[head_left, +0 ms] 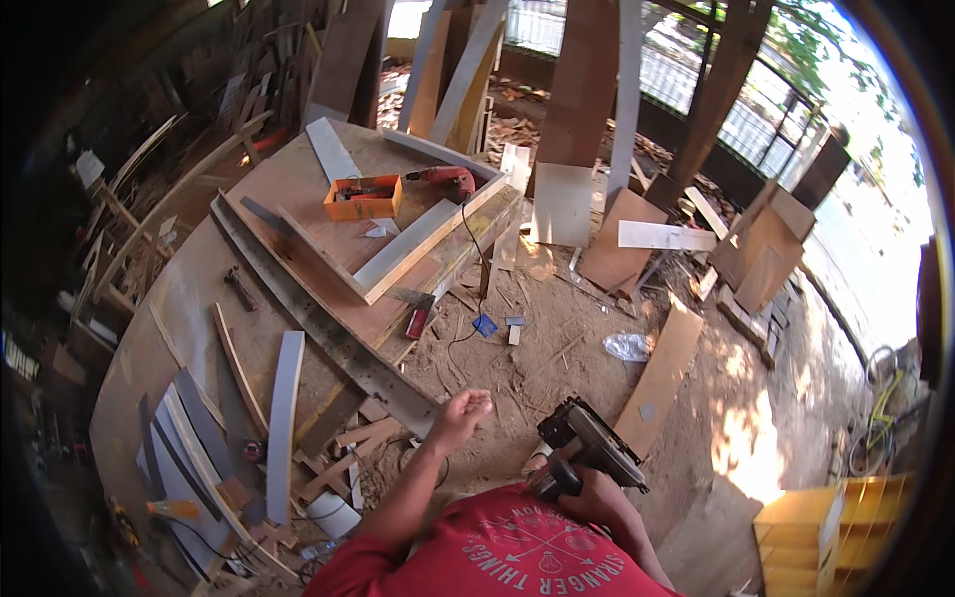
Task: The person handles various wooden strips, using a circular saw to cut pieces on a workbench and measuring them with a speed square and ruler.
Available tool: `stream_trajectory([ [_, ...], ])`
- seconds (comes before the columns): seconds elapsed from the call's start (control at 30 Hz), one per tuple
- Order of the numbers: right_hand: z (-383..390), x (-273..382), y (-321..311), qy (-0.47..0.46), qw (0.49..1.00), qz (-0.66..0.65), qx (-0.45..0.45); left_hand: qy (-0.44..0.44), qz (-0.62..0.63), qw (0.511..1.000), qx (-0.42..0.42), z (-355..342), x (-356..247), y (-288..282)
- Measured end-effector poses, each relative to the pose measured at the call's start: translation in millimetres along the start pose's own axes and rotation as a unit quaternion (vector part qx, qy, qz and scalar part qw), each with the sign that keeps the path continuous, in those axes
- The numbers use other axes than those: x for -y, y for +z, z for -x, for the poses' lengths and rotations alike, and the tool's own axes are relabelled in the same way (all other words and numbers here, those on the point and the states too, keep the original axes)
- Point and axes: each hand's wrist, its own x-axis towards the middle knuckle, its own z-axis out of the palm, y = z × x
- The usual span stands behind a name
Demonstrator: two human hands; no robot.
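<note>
My right hand point(594, 495) grips a black nail gun point(600, 443), held in front of my red shirt at the lower right. My left hand point(461, 413) is raised near the lower end of a long dark metal rail point(328, 318), with its fingers curled together; whether they hold anything small is unclear. Beyond, on the workbench, a wooden frame point(418, 246) lies with an orange box of tools point(360, 199) and a red corded drill point(450, 182). A red-handled object point(418, 318) rests at the bench's near right edge.
Curved grey strips point(288, 418) and offcuts crowd the left and lower left. Debris, a plank point(655, 388) and crumpled plastic point(625, 346) lie on the dirt floor. Boards point(562, 199) lean along the back fence. A yellow wooden piece point(796, 537) is at the lower right.
</note>
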Motion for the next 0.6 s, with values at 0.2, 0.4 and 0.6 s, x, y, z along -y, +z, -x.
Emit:
stream_trajectory([
  [0.2, -112, -22, -129, -0.037, 0.998, 0.028, 0.037, 0.019, -0.001, 0.992, -0.126, -103, -54, 11],
  [0.4, -225, 1, -209, -0.077, 0.987, 0.076, 0.118, 0.049, 0.043, 0.970, -0.234, -217, -101, -19],
  [0.6, -348, 53, -269, -0.088, 0.985, 0.105, 0.106, 0.054, 0.020, 0.947, -0.317, -436, -125, -110],
])
